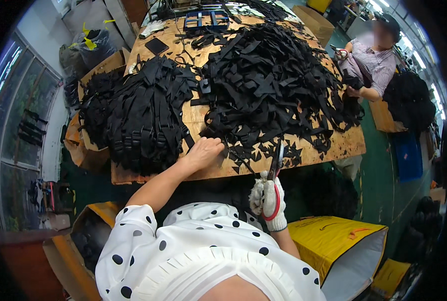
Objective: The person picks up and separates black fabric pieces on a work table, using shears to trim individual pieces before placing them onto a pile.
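At the table's near edge my bare left hand (203, 153) has its fingers closed on a black webbing strap (212, 132), beside the front of the large strap pile (268, 75). The strap's exact grip is partly hidden by the fingers. In a white knit glove, my right hand (269, 194) is closed around red-handled scissors (281, 154). Their blades point away from me, over the table edge. Small black triangular offcuts (243, 154) lie scattered between the hands. Left of my left hand, more black straps with buckles (148, 108) are heaped in a stack.
The wooden table (198, 118) also bears a dark flat rectangle (156, 46) and a blue tray (206, 21). A yellow bag (334, 241) stands open by my right side, a carton (70, 256) by my left. Across the table's right side, another person (374, 62) holds scissors.
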Demonstrator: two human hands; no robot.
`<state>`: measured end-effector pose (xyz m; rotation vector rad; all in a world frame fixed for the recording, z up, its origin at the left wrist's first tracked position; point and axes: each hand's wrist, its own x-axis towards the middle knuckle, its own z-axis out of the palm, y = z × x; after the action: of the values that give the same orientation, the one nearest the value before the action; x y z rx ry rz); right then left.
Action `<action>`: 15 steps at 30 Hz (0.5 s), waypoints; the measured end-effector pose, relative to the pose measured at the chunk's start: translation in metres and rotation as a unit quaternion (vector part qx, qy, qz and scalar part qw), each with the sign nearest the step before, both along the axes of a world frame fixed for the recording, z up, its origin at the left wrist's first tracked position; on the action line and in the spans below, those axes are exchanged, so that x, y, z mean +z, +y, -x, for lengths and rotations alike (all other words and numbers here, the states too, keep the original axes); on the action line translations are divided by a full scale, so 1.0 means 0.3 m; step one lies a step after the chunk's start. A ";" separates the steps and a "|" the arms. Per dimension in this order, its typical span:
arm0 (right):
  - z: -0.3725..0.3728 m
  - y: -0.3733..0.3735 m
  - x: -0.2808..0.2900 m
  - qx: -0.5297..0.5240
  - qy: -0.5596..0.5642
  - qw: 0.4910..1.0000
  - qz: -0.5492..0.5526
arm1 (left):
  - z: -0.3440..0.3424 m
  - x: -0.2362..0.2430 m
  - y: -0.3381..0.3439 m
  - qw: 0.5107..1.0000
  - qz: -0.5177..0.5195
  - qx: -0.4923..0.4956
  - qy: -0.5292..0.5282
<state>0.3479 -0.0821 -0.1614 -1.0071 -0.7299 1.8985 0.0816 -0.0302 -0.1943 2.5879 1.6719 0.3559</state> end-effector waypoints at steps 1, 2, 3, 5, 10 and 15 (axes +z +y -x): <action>0.004 0.003 -0.004 0.001 0.000 1.000 0.001 | 0.003 -0.014 -0.003 1.000 0.001 0.001 0.000; 0.008 0.006 -0.008 -0.003 -0.003 1.000 0.005 | 0.005 -0.020 -0.006 0.999 -0.018 -0.023 -0.031; 0.010 0.006 -0.012 -0.007 -0.005 1.000 0.010 | 0.007 -0.026 -0.010 0.996 -0.037 -0.046 -0.062; 0.009 0.005 -0.020 0.002 -0.032 0.999 0.002 | 0.006 -0.026 -0.011 0.997 -0.020 -0.038 -0.062; 0.019 0.000 0.008 0.020 -0.101 0.993 -0.055 | -0.009 0.003 0.001 0.997 0.013 -0.021 -0.068; 0.011 -0.008 0.012 0.036 -0.071 0.995 -0.056 | -0.014 -0.011 0.022 0.998 0.011 -0.007 -0.064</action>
<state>0.3445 -0.0846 -0.1579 -1.0654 -0.9554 1.8389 0.0857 -0.0237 -0.1975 2.5014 1.6062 0.4879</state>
